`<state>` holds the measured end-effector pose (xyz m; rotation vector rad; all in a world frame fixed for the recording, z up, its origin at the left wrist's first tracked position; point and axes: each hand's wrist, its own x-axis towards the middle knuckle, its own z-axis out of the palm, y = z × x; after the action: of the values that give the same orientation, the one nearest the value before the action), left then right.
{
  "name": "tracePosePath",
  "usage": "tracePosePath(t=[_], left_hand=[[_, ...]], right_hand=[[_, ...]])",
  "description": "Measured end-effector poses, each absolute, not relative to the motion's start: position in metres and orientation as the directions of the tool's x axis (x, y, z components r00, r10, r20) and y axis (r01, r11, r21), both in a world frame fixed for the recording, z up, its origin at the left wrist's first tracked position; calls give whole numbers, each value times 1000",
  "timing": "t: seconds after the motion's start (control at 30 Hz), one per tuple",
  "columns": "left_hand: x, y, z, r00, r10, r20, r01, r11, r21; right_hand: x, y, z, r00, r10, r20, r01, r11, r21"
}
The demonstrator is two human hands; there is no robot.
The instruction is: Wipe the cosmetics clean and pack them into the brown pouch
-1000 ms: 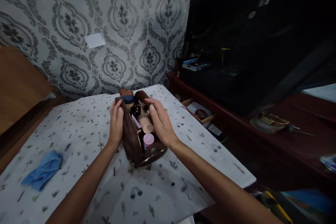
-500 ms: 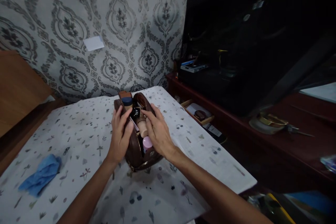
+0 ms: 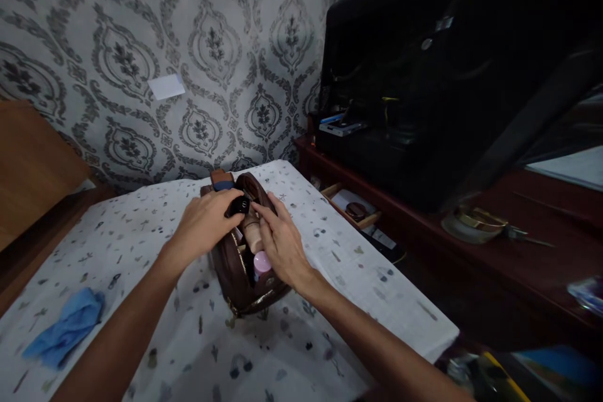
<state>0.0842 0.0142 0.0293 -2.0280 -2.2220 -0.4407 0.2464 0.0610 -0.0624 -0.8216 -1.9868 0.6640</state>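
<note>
A brown zippered toiletry bag stands unzipped on the bed-like surface with the patterned white cloth. Inside are a black-capped item, a beige bottle, a jar or bottle with a pink lid and, at the far end, something dark blue, partly covered. My left hand reaches over the bag's left side, thumb and fingers closed around the black cap. Along the right rim lies my right hand, holding that side, with a fingertip close to the black cap.
A blue cloth lies crumpled at the left on the white patterned cloth. To the right is a dark red desk with a large black screen. An open drawer holds a round dark case.
My left hand has risen from the bag's left side and closed over the black cap. The right hand stays at the right rim. The view has shifted slightly.
</note>
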Motion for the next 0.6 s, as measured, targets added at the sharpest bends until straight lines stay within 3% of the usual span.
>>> tracePosePath(t=[0.1,0.27,0.4,0.6], left_hand=[[78,22,40,-85,965,249,993,62,98],[66,20,40,-57,951,303,959,-32,282],[61,15,41,-39,949,313,929,-81,362],[49,23,41,1,967,256,927,-96,362]], right_hand=[[247,61,-63,-398,752,526,295,648,-702],[248,61,-61,-409,755,513,308,643,-701],[248,62,-63,-403,750,524,297,649,-700],[248,62,-63,-408,749,522,296,650,-700]])
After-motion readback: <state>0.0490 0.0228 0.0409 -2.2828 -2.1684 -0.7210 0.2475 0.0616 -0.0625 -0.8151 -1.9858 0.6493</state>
